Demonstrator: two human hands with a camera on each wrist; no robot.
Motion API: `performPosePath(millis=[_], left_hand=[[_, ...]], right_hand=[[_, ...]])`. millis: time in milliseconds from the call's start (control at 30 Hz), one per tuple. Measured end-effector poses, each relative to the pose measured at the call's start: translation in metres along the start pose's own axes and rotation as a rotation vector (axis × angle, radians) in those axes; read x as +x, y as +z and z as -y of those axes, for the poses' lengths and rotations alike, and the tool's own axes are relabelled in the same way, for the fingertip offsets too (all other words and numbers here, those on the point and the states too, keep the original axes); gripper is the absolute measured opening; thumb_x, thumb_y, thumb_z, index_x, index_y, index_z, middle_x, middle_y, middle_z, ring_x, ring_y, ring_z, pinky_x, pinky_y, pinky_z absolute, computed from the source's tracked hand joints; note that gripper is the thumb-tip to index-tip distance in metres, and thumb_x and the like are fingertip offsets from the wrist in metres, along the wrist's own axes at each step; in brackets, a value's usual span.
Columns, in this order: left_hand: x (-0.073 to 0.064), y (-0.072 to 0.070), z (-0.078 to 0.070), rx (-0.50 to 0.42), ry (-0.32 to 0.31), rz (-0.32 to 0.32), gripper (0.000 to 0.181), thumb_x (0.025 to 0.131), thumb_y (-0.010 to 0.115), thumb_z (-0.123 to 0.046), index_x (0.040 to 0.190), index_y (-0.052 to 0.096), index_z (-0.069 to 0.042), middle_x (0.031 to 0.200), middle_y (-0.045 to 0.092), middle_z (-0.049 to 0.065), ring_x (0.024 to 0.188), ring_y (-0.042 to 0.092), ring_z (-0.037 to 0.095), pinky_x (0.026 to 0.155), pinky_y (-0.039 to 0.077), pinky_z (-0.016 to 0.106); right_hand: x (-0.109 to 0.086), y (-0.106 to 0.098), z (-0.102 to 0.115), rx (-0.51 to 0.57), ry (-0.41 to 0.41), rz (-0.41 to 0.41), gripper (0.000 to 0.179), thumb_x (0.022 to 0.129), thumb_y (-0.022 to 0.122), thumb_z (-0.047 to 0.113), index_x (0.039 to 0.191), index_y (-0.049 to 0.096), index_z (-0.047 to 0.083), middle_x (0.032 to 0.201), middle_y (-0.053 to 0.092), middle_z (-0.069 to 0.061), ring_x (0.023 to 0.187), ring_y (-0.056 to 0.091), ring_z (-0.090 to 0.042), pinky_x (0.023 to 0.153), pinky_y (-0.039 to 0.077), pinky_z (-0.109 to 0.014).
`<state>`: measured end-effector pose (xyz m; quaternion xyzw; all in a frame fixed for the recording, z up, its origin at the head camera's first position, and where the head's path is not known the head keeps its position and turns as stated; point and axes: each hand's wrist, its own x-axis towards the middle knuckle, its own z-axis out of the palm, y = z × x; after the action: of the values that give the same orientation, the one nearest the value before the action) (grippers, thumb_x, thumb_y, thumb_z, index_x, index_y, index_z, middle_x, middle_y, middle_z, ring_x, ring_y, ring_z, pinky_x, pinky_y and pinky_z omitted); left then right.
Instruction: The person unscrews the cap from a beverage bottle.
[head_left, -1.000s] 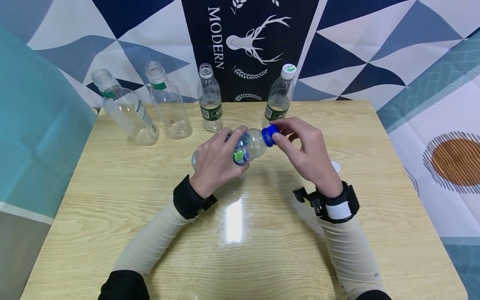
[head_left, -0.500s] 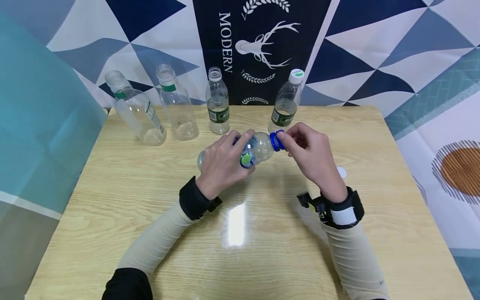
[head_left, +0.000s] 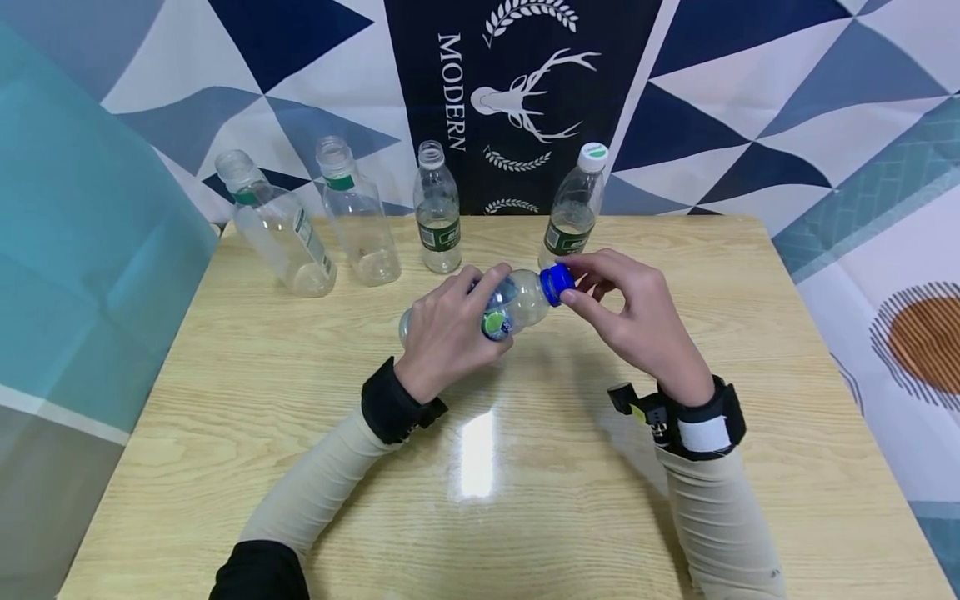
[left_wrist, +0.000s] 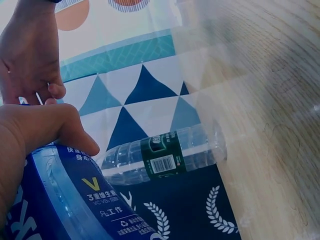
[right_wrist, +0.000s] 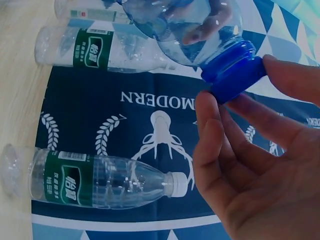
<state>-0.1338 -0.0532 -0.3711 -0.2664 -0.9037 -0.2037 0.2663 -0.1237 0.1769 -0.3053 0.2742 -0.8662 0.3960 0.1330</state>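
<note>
My left hand (head_left: pixel 450 329) grips a clear plastic bottle (head_left: pixel 528 297) with a blue label (left_wrist: pixel 85 195), tilted over so that its neck points right. On the neck sits a blue cap (head_left: pixel 557 283), with a blue ring (right_wrist: pixel 218 63) below it. Thumb and fingertips of my right hand (head_left: pixel 633 312) pinch this cap from the right. In the right wrist view the thumb lies on one side of the cap and the fingers on the other. My left palm and fingers hide much of the bottle's body.
Along the table's (head_left: pixel 525 517) back edge stand a green-labelled bottle with a white cap (head_left: pixel 573 217), a capless one (head_left: pixel 437 212) like it, and two larger capless clear bottles, one upright (head_left: pixel 360 221) and one leaning (head_left: pixel 281 229). Behind them hangs a patterned cloth (head_left: pixel 712 108).
My right fingers curled in at the cap half a second ago and now reach out over it again. The bottle stays in my left hand. The head view has shifted somewhat.
</note>
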Motion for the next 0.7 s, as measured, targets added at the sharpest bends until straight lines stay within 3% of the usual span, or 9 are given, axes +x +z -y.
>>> performPosePath(millis=[167,367,533,700], left_hand=[[0.000,0.001,-0.001,-0.001,-0.002,-0.009,0.082,0.056,0.075,-0.046,0.130,0.053,-0.021,0.095,0.055,0.001,0.066,0.050,0.014,0.046,0.044,0.030],[0.000,0.001,-0.001,0.009,0.005,-0.014,0.081,0.057,0.074,-0.048,0.130,0.053,-0.021,0.096,0.055,0.001,0.068,0.051,0.014,0.048,0.045,0.031],[-0.001,0.000,-0.001,0.024,0.012,-0.016,0.080,0.058,0.074,-0.048,0.130,0.053,-0.021,0.097,0.055,0.002,0.070,0.052,0.016,0.049,0.046,0.032],[-0.001,-0.001,-0.001,0.022,0.020,-0.023,0.080,0.058,0.074,-0.047,0.131,0.052,-0.020,0.097,0.055,0.003,0.070,0.052,0.016,0.049,0.046,0.032]], right_hand=[[0.001,0.000,0.001,0.015,-0.068,-0.015,0.036,0.084,0.067,0.010,0.118,0.066,0.003,0.108,0.064,0.000,0.088,0.058,-0.010,0.066,0.049,-0.028],[0.006,0.006,0.023,0.027,-0.072,-0.148,0.020,0.084,0.068,0.004,0.103,0.069,-0.003,0.094,0.066,-0.005,0.078,0.059,-0.014,0.064,0.047,-0.023],[0.008,0.005,0.039,0.025,0.049,-0.160,0.023,0.084,0.067,0.002,0.104,0.065,-0.007,0.088,0.065,-0.012,0.073,0.058,-0.016,0.062,0.046,-0.022],[0.006,0.004,0.036,0.032,0.186,-0.118,0.022,0.088,0.066,0.011,0.101,0.064,-0.006,0.083,0.063,-0.010,0.070,0.056,-0.016,0.063,0.045,-0.021]])
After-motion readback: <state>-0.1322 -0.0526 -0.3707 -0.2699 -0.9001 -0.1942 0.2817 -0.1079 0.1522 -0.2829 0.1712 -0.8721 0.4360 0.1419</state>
